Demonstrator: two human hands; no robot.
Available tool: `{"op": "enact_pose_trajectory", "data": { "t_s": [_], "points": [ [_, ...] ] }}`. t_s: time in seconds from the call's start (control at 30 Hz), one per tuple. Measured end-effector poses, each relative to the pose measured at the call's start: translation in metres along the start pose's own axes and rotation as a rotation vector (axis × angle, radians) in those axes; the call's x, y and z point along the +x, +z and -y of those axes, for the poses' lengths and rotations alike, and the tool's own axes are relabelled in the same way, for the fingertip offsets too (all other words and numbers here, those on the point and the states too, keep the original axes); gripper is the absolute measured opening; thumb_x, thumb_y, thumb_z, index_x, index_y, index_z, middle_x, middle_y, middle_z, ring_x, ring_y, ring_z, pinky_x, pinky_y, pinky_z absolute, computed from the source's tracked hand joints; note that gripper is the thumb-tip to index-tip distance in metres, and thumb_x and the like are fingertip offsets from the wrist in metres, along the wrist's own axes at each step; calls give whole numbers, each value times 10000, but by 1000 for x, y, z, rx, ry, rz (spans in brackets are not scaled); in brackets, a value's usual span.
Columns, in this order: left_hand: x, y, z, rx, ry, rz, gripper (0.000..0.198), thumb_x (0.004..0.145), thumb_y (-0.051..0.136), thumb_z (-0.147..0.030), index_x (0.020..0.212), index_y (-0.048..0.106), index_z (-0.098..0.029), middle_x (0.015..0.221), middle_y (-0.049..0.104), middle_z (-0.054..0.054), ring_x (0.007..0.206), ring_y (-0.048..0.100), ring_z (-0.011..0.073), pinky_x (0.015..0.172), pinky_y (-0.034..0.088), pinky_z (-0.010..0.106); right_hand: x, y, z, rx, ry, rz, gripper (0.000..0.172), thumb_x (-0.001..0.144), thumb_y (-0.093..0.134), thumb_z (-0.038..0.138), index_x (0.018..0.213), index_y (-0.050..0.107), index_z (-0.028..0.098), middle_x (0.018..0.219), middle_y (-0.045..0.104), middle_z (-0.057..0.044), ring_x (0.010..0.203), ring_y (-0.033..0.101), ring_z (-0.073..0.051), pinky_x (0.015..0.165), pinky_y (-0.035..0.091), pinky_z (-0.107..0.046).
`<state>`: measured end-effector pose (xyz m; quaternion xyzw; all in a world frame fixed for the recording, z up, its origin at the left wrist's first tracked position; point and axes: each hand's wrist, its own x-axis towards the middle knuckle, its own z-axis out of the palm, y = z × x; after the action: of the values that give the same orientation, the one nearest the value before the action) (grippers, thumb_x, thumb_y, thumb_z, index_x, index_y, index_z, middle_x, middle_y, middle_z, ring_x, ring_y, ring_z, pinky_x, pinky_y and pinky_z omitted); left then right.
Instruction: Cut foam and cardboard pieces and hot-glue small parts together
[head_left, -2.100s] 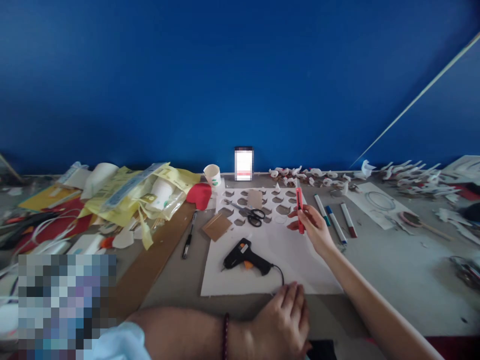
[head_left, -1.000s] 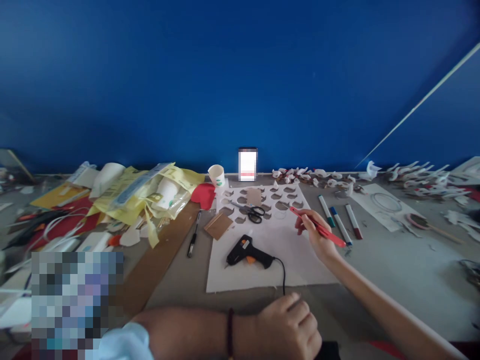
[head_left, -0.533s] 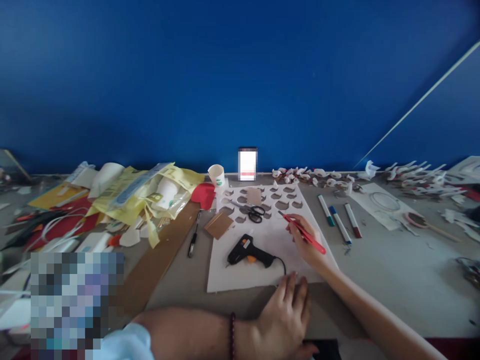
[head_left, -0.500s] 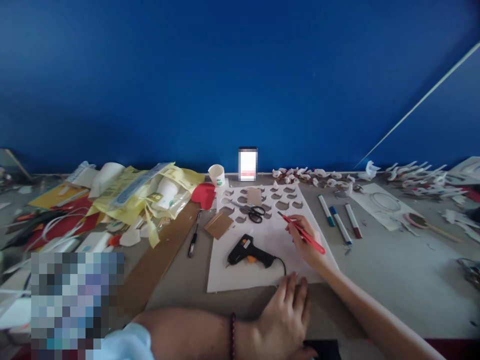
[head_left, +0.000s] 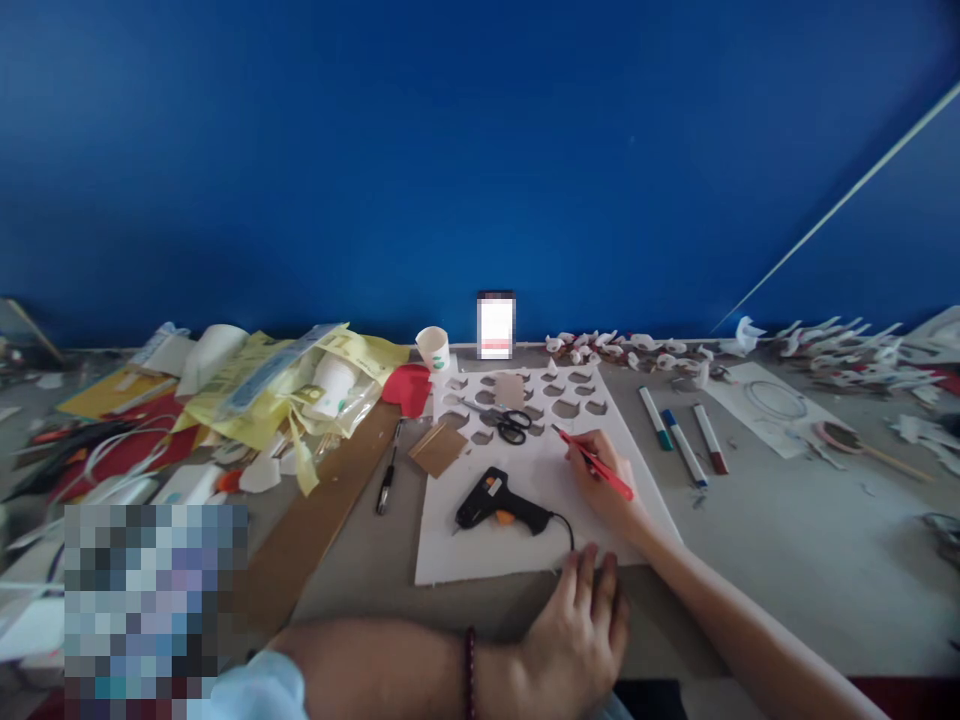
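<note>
My right hand [head_left: 604, 485] is closed on a red craft knife [head_left: 596, 463], held like a pen with its tip down on the white foam sheet [head_left: 525, 480], just below the rows of cut-out holes. My left hand [head_left: 574, 635] lies flat with fingers stretched out, fingertips on the sheet's near edge. A black glue gun [head_left: 499, 505] lies on the sheet between my hands, its cord running toward my left hand. Black scissors [head_left: 506, 423] rest on the cut-out part.
Three markers [head_left: 679, 435] lie right of the sheet. A cardboard square [head_left: 437, 448], a black pen [head_left: 386, 483] and a long cardboard strip [head_left: 319, 530] sit to the left. Yellow bags [head_left: 292, 385], a paper cup [head_left: 433, 348] and white scraps [head_left: 817, 345] crowd the back.
My right hand lowered the red knife from upright in the air to the sheet and shifted it left. My left hand uncurled and laid its fingers on the sheet's near edge.
</note>
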<state>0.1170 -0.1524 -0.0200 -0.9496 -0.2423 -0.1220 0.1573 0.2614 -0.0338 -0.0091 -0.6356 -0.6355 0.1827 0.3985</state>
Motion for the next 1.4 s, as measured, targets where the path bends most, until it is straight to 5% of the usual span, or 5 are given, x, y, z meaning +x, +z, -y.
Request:
{"op": "enact_pose_trajectory", "data": {
  "t_s": [0.9, 1.4],
  "points": [
    [2, 3, -2, 49, 11, -30, 398, 919, 412, -272, 1212, 582, -63, 1282, 571, 218, 1203, 520, 368, 1036, 215, 587, 3, -4, 7, -27, -55, 126, 204, 897, 435, 393, 830, 510, 215, 662, 603, -3, 555, 534, -150, 527, 374, -241],
    [2, 3, -4, 45, -38, -18, 355, 938, 397, -266, 1197, 572, -96, 1274, 589, 182, 1202, 529, 352, 1041, 205, 585, 6, 1, 24, -63, -5, 113, 168, 875, 414, 336, 750, 353, 241, 550, 488, 45, 453, 412, -123, 463, 282, -226]
  ]
}}
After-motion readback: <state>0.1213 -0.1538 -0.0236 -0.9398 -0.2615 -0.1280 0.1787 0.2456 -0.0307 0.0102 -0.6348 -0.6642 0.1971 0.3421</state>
